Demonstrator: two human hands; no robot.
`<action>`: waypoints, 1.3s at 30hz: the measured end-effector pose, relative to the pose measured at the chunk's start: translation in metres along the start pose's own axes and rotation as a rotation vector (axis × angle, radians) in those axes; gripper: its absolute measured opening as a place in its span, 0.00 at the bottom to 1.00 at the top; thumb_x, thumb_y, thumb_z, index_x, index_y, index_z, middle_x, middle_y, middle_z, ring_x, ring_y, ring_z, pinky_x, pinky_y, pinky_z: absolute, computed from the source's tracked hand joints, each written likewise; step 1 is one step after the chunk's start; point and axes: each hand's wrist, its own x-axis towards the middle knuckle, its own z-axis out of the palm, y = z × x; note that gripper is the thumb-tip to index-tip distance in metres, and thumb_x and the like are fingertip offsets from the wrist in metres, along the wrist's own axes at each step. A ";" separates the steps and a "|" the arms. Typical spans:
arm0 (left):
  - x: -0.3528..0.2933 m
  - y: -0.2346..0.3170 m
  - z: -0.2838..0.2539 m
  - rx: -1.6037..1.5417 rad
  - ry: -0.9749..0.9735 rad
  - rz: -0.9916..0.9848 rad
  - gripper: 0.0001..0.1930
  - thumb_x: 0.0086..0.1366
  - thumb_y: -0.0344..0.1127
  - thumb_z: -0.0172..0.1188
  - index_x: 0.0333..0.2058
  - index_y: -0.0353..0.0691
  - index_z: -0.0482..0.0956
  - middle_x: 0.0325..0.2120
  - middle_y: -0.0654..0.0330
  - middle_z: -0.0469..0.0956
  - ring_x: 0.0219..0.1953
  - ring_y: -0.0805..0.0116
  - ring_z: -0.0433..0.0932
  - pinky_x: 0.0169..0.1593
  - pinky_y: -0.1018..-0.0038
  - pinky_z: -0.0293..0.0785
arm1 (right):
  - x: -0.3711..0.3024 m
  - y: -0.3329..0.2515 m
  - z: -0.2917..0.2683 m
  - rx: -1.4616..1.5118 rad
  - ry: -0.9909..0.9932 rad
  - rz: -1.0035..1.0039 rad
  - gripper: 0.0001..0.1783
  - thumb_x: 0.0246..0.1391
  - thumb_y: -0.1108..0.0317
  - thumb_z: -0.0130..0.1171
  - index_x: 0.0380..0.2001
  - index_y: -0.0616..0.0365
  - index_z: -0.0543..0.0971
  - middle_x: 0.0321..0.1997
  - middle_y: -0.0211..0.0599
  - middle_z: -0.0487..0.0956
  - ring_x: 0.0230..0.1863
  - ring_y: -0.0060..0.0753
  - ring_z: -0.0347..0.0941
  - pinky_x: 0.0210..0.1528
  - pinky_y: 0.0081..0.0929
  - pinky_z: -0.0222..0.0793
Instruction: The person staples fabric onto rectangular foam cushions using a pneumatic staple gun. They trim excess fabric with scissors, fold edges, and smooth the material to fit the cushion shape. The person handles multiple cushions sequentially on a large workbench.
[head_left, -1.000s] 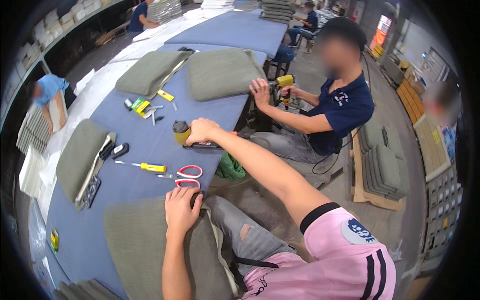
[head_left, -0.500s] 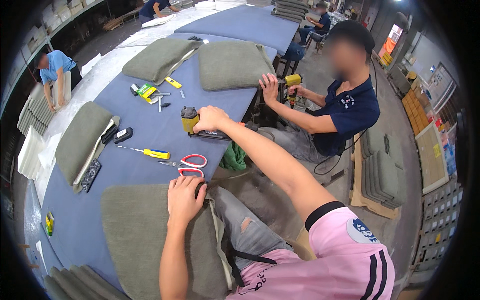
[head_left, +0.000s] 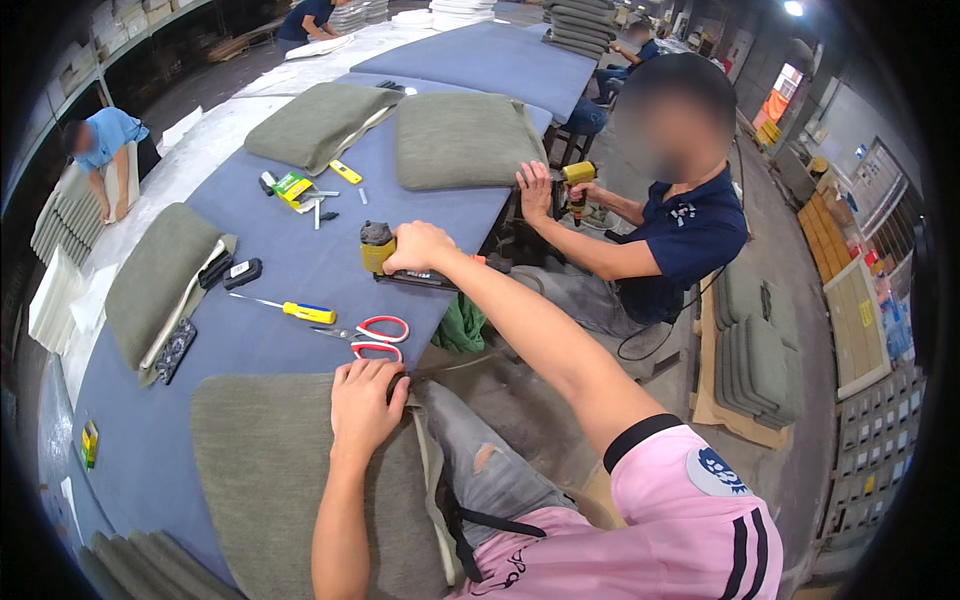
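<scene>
On the blue surface [head_left: 300, 250] lie red-handled scissors [head_left: 372, 335] and, just left of them, a yellow-handled screwdriver [head_left: 290, 310]. Farther back sit two grey-green cushions [head_left: 460, 140] side by side (a third [head_left: 160, 285] rests at the left edge), and a person in a navy shirt [head_left: 690, 235] grips a yellow power tool [head_left: 578, 180].

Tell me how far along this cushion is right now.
Done: grey cushion lies on the blue table. In hand: left hand presses its edge; right hand grips the yellow staple gun, away from it. Left: no fastening visible yet.
</scene>
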 end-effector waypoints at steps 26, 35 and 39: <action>-0.003 0.003 0.002 -0.022 0.007 -0.015 0.09 0.69 0.37 0.70 0.45 0.44 0.89 0.46 0.61 0.89 0.51 0.56 0.84 0.62 0.57 0.73 | -0.002 0.003 0.008 -0.034 0.060 0.011 0.37 0.37 0.45 0.78 0.53 0.48 0.93 0.50 0.48 0.92 0.53 0.54 0.89 0.58 0.46 0.86; -0.004 0.001 0.000 -0.013 -0.012 -0.022 0.09 0.69 0.37 0.70 0.45 0.44 0.89 0.45 0.61 0.89 0.51 0.57 0.84 0.61 0.58 0.73 | -0.006 0.000 0.004 -0.024 0.069 -0.012 0.37 0.37 0.46 0.77 0.54 0.47 0.92 0.47 0.48 0.92 0.52 0.52 0.89 0.58 0.46 0.86; -0.004 0.001 0.004 -0.008 -0.008 -0.017 0.09 0.69 0.37 0.71 0.45 0.44 0.89 0.46 0.61 0.89 0.50 0.57 0.84 0.61 0.58 0.73 | -0.006 0.003 0.007 -0.035 0.085 -0.013 0.36 0.37 0.46 0.76 0.53 0.47 0.93 0.46 0.48 0.92 0.51 0.52 0.90 0.58 0.46 0.86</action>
